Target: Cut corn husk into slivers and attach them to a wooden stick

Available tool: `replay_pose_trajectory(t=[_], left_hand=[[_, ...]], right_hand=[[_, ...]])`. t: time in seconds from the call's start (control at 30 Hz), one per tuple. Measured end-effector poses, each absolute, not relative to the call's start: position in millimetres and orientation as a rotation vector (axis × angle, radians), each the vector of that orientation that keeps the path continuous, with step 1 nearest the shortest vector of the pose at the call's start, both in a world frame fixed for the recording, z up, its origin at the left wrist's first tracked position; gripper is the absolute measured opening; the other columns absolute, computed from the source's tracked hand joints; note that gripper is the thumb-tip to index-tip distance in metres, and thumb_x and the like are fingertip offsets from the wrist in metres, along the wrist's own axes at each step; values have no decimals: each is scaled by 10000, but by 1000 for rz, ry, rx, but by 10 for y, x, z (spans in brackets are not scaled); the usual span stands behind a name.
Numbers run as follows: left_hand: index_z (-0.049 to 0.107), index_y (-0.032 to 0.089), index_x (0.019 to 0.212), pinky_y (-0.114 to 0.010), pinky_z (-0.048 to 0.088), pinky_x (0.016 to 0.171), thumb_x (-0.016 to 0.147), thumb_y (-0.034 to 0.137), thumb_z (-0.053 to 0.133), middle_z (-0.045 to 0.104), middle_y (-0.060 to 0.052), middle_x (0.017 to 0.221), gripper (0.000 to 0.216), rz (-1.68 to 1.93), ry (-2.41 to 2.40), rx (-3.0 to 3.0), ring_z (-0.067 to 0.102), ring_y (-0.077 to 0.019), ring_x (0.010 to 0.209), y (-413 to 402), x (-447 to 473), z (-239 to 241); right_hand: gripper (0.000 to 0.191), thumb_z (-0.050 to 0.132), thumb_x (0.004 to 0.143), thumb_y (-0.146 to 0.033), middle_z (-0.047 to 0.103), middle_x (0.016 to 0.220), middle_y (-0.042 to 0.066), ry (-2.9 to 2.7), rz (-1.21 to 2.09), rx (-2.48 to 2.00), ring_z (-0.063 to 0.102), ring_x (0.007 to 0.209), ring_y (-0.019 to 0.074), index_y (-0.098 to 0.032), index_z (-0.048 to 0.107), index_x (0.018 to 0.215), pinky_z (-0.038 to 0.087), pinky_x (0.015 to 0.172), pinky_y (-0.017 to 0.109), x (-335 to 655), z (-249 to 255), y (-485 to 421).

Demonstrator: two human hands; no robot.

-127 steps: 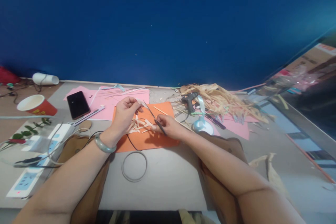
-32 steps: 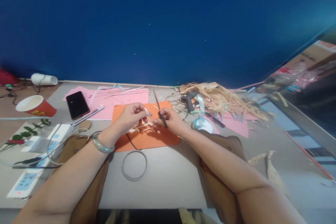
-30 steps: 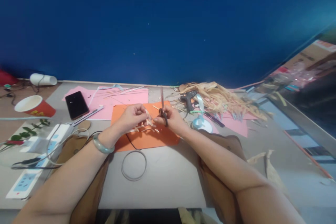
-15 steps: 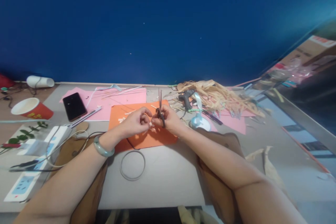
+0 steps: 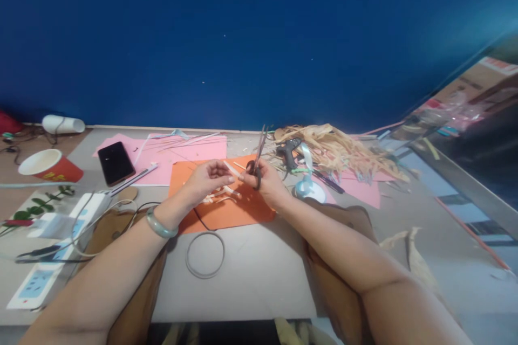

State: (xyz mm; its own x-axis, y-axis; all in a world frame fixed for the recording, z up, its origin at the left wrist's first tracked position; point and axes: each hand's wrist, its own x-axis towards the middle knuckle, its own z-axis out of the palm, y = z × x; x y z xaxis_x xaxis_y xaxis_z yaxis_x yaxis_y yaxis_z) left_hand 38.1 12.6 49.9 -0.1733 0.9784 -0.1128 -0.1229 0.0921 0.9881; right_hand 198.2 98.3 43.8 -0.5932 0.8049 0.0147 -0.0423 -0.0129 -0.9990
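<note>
My right hand (image 5: pixel 267 184) is wrapped around the dark handles of a pair of scissors (image 5: pixel 261 151), whose slightly parted blades point up toward the blue wall. Its thumb and fingertip also meet the lower end of a short pale strip (image 5: pixel 231 168). On the other side, my left hand (image 5: pixel 207 179) has its fingers curled, with the strip's upper end at its fingertips. Both hands are over an orange sheet (image 5: pixel 246 210), where several cut pale pieces (image 5: pixel 226 191) lie scattered beneath them. The left fingers partly cover these pieces.
A glue gun (image 5: pixel 288 152), a pile of dried fibre (image 5: pixel 332 143) and a ribbon roll (image 5: pixel 309 190) are on the right. To the left are a phone (image 5: pixel 116 163), a paper cup (image 5: pixel 50 166) and a power strip (image 5: pixel 40 280) with cables. A wire ring (image 5: pixel 205 255) lies in front.
My right hand has shifted slightly right and the scissors tilt more to the right. The hands have parted a little, exposing the pale strip between them and more pieces below.
</note>
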Motion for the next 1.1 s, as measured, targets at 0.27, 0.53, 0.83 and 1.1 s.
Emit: replay_pose_trajectory(t=[0.27,0.53,0.83,1.1], left_hand=[[614,160,700,-214,418,484,652,344,709,587,9,589,213,1290,1417,952,541,-96,494,130,395,489],[553,161,638,-213,434,557,677,254,645,626,-5,643,137,1473,1418,892,568,-104,574,101,372,618],[553,146,590,-240,448,628,655,208,600,643,-34,619,101,1548,1479,931,582,-121,604,83,316,794],[563,142,594,-224,449,599,641,200,608,637,-18,594,87,1600,1461,863,580,-103,559,99,291,759]], right_hand=[[432,794,549,-342,572,660,-38,-1609,1736,-829,494,562,100,-196,435,739,377,556,245,1962,452,918],[444,736,627,-462,497,580,-62,-1870,1810,-731,511,553,106,-199,397,742,380,525,231,1997,447,957],[427,661,688,-533,470,618,-50,-2402,1667,-754,379,537,76,-183,424,744,273,483,205,2063,463,974],[447,646,693,-546,395,596,-63,-2440,1666,-721,335,532,70,-185,383,701,227,474,204,2051,442,971]])
